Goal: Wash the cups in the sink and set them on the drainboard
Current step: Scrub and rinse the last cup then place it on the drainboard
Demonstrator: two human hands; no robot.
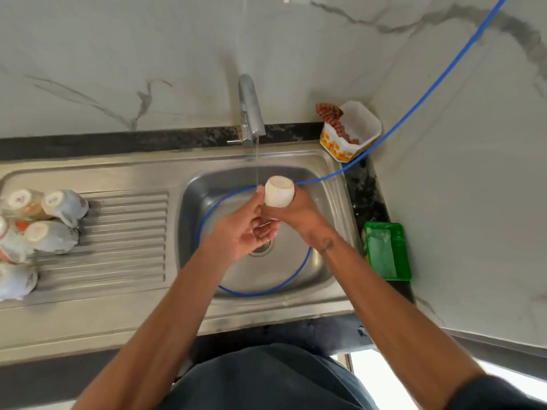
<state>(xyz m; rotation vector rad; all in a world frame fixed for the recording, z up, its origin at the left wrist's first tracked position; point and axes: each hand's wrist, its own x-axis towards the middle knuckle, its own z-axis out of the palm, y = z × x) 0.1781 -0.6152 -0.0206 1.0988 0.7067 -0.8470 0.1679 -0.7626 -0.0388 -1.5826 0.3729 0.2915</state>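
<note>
A small white cup (278, 196) is held upside down over the steel sink (321, 261), just beside the thin stream from the tap (251, 109). My right hand (299, 213) grips the cup from below and behind. My left hand (241, 229) is beside it with fingers loosely spread, its fingertips touching the cup's left side under the water. Several washed cups (63, 207) stand upside down at the left end of the ribbed drainboard (127, 232).
A blue hose (414, 112) runs from the upper right down into the basin and loops around it. A white tub holding a brown scrubber (350, 130) sits behind the sink at right. A green box (386, 251) stands on the right counter.
</note>
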